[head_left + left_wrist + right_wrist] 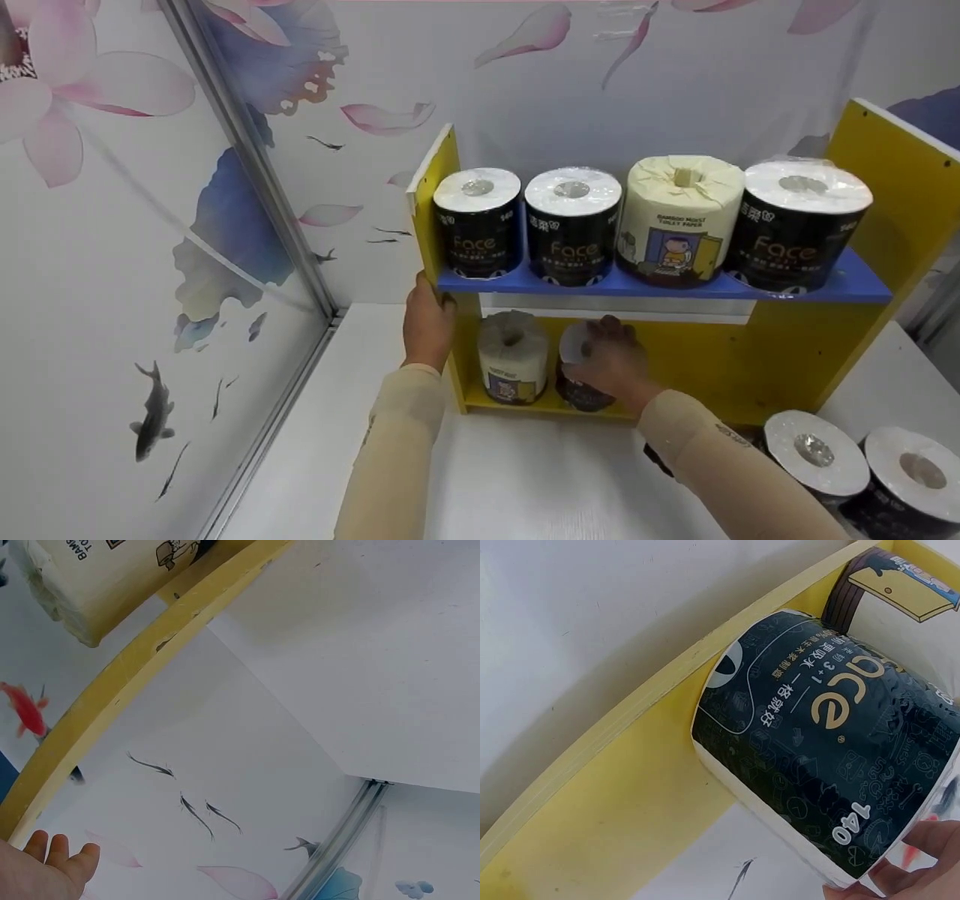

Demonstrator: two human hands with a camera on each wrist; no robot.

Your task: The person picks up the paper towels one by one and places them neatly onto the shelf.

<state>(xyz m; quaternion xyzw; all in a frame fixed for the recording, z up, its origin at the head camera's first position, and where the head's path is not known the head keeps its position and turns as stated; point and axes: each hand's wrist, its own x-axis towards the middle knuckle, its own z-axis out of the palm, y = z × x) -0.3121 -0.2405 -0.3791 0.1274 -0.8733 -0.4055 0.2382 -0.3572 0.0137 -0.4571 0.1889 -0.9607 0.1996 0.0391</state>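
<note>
A yellow shelf with a blue board (600, 289) stands on a white surface. My left hand (429, 322) grips its left side panel (431, 184); in the left wrist view a few fingers (71, 862) show beside the panel's edge. On the bottom level, my right hand (615, 360) holds a black-wrapped toilet roll (581, 394) by its upper end. That roll (817, 735) appears in the right wrist view standing on the yellow bottom board, with fingers (930, 840) at its white rim. To its left is a cream-wrapped toilet roll (512, 360).
Along the blue board stand black-wrapped rolls (480, 236) and a cream-wrapped roll (675, 225). Two more rolls (814, 454) stand on the white surface at the lower right, by the shelf's right panel (892, 195). Printed walls (390, 67) rise behind and to the left.
</note>
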